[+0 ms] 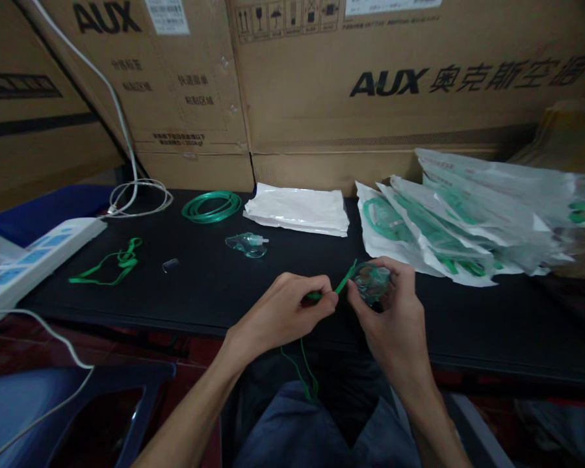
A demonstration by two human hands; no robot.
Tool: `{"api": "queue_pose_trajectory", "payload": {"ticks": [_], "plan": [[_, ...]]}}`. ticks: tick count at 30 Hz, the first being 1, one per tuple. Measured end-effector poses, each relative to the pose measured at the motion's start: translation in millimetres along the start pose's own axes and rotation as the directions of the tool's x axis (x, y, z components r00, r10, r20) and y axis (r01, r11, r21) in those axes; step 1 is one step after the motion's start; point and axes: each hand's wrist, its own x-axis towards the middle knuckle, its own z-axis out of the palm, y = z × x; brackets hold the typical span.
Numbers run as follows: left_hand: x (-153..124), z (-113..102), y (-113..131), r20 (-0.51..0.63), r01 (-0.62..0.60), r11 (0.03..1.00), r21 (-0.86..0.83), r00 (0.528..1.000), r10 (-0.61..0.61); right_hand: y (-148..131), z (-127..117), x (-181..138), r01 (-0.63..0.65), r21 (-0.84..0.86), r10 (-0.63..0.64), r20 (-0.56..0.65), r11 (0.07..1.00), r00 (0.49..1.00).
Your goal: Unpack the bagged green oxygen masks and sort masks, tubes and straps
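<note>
My left hand [307,302] pinches a green elastic strap [345,279], whose end reaches up toward the mask and whose loop hangs below the table edge. In my right hand [394,292] is a clear, greenish oxygen mask [372,281], gripped between thumb and fingers. The strap's tip is close to the mask's near side; whether it passes through a hole I cannot tell. Beyond my hands lies another clear mask [247,244] with a whitish connector. A second green strap [110,265] rests at the left, beside a small clear tube piece [170,265].
Coiled green tubing [211,207] and a folded white package [297,209] lie toward the back. Several packaged mask sets [448,227] are piled at the right. A white power strip [39,260] with cables sits left. Large cardboard boxes [322,117] stand behind the black table [199,296].
</note>
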Motion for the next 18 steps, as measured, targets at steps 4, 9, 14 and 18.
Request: {"api": "queue_pose_trajectory", "payload": {"ticks": [4, 9, 14, 18], "plan": [[-19.5, 5.0, 7.1, 0.059, 0.041, 0.995, -0.094, 0.998, -0.036, 0.3, -3.1, 1.7, -0.116, -0.063, 0.108, -0.126, 0.991, 0.986], [-50.6, -25.6, 17.3, -0.157, 0.13, 0.991, 0.007, 0.979, -0.127, 1.1, -6.3, 4.0, -0.236, -0.053, 0.228, -0.125, 0.97, 0.966], [-71.8, -117.1, 13.8, -0.775, 0.355, 0.893, 0.276, 0.632, -0.012, -3.1, -4.2, 5.5, -0.241, 0.156, 0.254, -0.07, 0.958, 0.965], [-84.9, -183.0, -21.3, -0.924, 0.641, 0.717, 0.274, 0.383, 0.012, -5.7, -3.2, 4.8, -0.236, 0.191, 0.253, -0.065, 0.953, 0.965]]}}
